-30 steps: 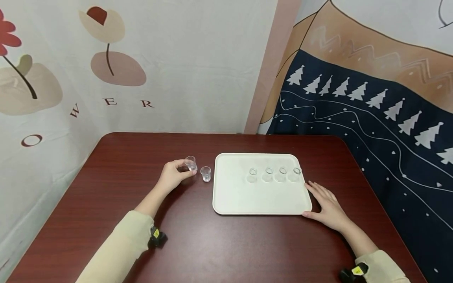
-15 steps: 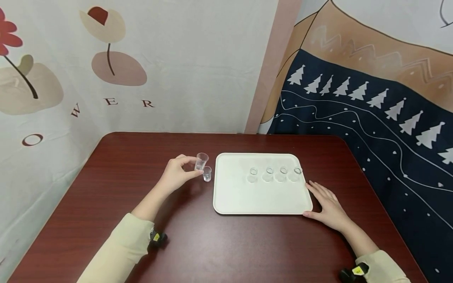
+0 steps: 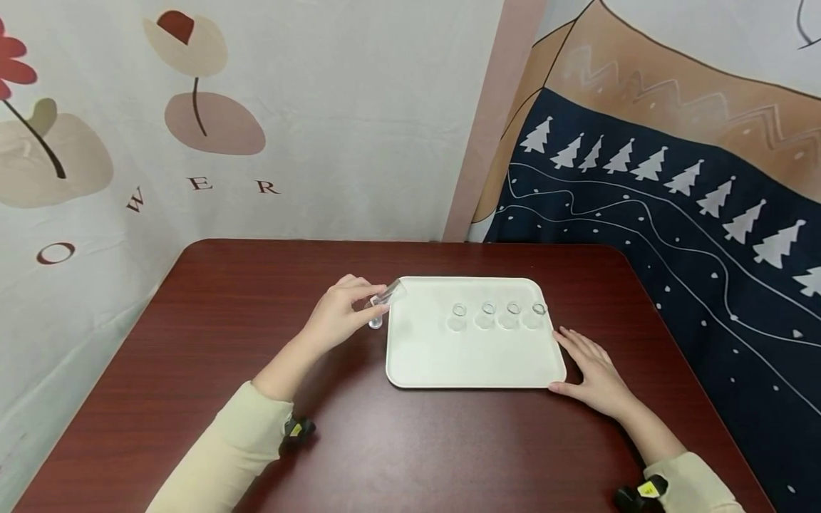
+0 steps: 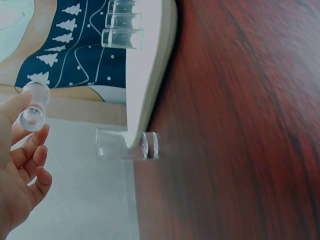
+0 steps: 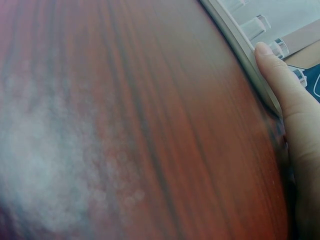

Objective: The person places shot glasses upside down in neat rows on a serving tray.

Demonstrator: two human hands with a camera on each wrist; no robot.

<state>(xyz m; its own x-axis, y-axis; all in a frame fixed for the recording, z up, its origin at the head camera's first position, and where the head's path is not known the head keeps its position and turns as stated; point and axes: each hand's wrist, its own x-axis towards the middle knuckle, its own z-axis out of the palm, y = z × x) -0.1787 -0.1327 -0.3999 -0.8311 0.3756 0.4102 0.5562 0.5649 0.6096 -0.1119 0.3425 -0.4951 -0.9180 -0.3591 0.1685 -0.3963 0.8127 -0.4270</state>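
My left hand point(image 3: 343, 311) pinches a small clear shot glass point(image 3: 390, 291) between thumb and fingers, tilted and raised at the tray's left edge. In the left wrist view this shot glass point(image 4: 35, 107) shows its thick base. A second shot glass point(image 4: 117, 145) stands upright on the table left of the tray, partly hidden by my hand in the head view. The white tray point(image 3: 474, 367) carries several clear shot glasses in a row in its right half. My right hand point(image 3: 593, 374) rests against the tray's right edge, fingers extended, thumb at the near right corner.
A dark red wooden table point(image 3: 449, 449) lies under everything, its far edge close to the printed wall cloth point(image 3: 359, 142). The row on the tray ends with a shot glass point(image 3: 537, 318) near the right rim.
My left hand has moved right with the shot glass, passing over the standing one to the tray's left edge. The held glass has tipped further over. My right hand and the tray have stayed put.
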